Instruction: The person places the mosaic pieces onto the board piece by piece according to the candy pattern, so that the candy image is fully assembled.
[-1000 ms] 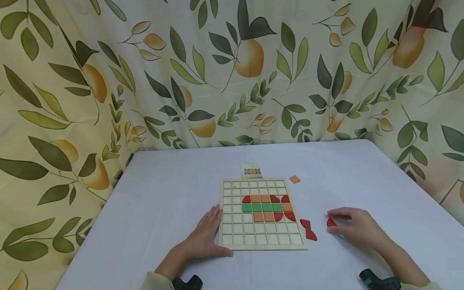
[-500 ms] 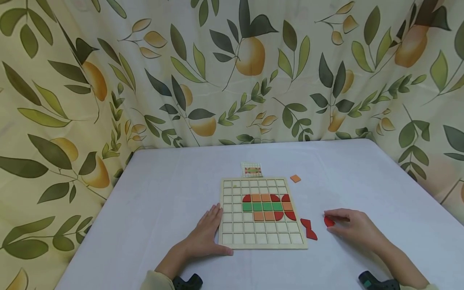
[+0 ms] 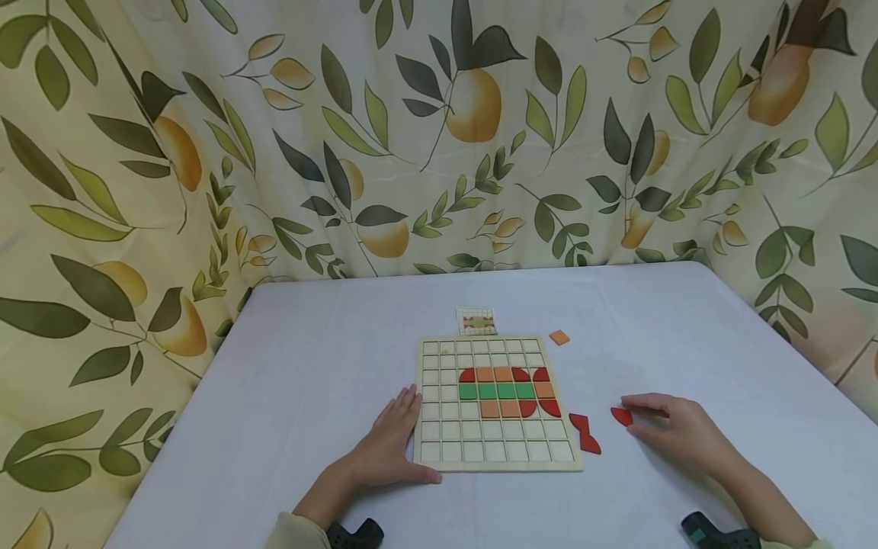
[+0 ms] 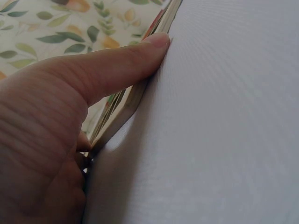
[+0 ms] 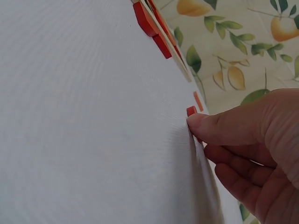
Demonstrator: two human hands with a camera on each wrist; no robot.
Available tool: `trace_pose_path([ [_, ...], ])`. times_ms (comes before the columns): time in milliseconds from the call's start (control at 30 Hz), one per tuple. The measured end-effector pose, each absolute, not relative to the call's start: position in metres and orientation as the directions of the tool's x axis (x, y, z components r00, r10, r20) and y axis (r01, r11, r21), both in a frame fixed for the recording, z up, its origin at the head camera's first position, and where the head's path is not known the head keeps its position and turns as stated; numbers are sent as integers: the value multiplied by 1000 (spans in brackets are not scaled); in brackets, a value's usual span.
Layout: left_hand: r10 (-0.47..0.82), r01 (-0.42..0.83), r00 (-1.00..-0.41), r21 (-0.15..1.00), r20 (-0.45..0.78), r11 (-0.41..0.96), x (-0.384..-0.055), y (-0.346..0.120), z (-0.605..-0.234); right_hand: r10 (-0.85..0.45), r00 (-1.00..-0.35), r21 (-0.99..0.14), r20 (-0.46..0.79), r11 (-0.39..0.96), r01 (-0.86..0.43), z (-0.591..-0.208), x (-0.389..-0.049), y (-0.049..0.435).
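Note:
A square wooden grid board [image 3: 472, 453] lies on the table with red, orange and green tiles set in its middle and right cells. My left hand [image 3: 384, 446] rests at its near left corner, fingers straight along the left edge and thumb along the front edge. In the left wrist view the thumb [image 4: 121, 63] touches the board's side. Off to the right, my right hand [image 3: 675, 427] pinches a red curved-edge tile [image 3: 621, 416] between thumb and fingers, at the tabletop. The right wrist view shows only one end of that red tile [image 5: 191, 110] beyond the thumb.
Two loose red tiles [image 3: 588, 444] lie at the board's right edge, touching or nearly so. An orange square tile [image 3: 559, 337] lies past the far right corner. Behind the board is a small pattern card [image 3: 476, 313]. A leaf-and-fruit print curtain [image 3: 439, 183] hangs behind the table.
The red tile has been turned in my right hand's fingers, and more of it shows now. The right hand shifted slightly left, then back right. My left hand has stayed put.

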State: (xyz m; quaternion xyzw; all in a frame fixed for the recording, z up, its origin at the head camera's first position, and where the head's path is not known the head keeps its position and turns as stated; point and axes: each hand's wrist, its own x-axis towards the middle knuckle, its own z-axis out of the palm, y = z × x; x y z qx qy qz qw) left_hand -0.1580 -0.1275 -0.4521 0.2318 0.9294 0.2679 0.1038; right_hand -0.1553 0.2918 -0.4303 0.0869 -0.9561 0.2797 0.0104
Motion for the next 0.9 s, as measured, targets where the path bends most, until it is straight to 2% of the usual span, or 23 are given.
trace_pose_path([
  [300,481,369,-873,542,-76,755,-159,-127,-453,-129,-987,-534,100,830,-162,-430,-153,286],
  [900,488,376,-870,547,-69,748,-158,-127,-453,-64,-994,-535,87,839,-101,-433,-153,280],
])
